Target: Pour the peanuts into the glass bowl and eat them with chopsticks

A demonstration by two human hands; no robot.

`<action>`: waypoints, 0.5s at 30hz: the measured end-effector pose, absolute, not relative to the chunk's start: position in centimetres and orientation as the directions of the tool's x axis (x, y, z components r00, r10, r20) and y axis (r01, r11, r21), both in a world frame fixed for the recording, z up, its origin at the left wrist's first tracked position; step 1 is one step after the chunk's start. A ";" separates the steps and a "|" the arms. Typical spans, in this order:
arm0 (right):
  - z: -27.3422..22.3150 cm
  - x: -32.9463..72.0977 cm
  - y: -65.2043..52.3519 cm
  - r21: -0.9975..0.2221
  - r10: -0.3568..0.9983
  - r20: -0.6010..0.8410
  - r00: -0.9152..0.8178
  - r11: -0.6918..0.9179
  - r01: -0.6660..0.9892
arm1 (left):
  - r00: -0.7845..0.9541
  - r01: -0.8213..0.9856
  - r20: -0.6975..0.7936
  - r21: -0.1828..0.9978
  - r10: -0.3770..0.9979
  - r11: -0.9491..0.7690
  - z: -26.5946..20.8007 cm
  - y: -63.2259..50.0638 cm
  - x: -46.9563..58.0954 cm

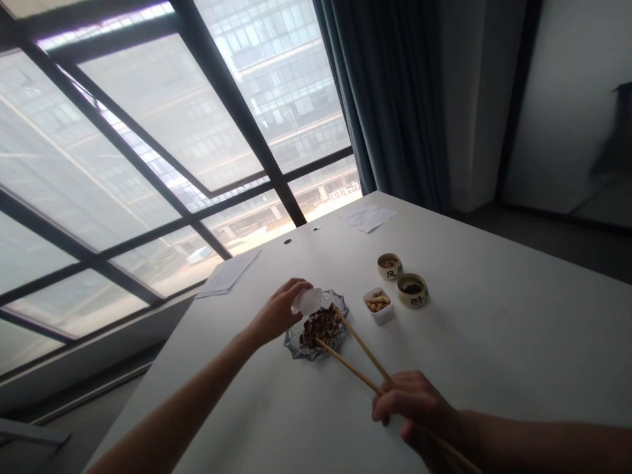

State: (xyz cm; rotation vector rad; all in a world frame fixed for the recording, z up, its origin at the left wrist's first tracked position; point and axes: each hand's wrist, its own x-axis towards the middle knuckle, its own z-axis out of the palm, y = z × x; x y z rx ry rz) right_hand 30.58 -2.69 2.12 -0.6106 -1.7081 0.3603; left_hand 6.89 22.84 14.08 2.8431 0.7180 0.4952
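Note:
My left hand (282, 309) is closed on a small translucent white plastic container (307, 301), held tilted above the far left side of a glass dish (297, 347). Dark brown dried pieces (323, 325) with pale streaks fill the dish; their exact kind I cannot make out. In my right hand (417, 405) is a pair of wooden chopsticks (363, 347). Their tips are spread apart, one at the front of the brown pieces and the other at their right side. What is inside the container in my left hand does not show.
Right of the dish stand a square white plastic tub (382, 316) of light brown pieces and two round cream bowls (390, 272) with dark characters. Papers lie on the white table (494, 342) at the back (369, 217) and left edge. Windows and a dark curtain (399, 99) border it.

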 end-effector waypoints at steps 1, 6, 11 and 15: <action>2.2 30.6 -2.7 -0.548 0.574 0.809 -0.127 0.815 0.189 | 0.793 0.431 0.316 0.314 0.521 -0.846 13.8 22.7 6.6; 1.3 30.5 -2.9 -0.608 0.624 0.779 -0.059 0.775 0.171 | 0.722 0.418 0.378 0.428 0.579 -0.801 12.4 21.6 5.2; 0.1 30.8 -3.8 -0.645 0.671 0.740 -0.050 0.729 0.228 | 0.613 0.497 0.399 0.476 0.682 -0.725 12.2 22.3 6.3; 1.0 31.1 -4.0 -0.643 0.670 0.733 -0.118 0.739 0.201 | 0.566 0.553 0.341 0.518 0.750 -0.653 11.9 24.3 10.9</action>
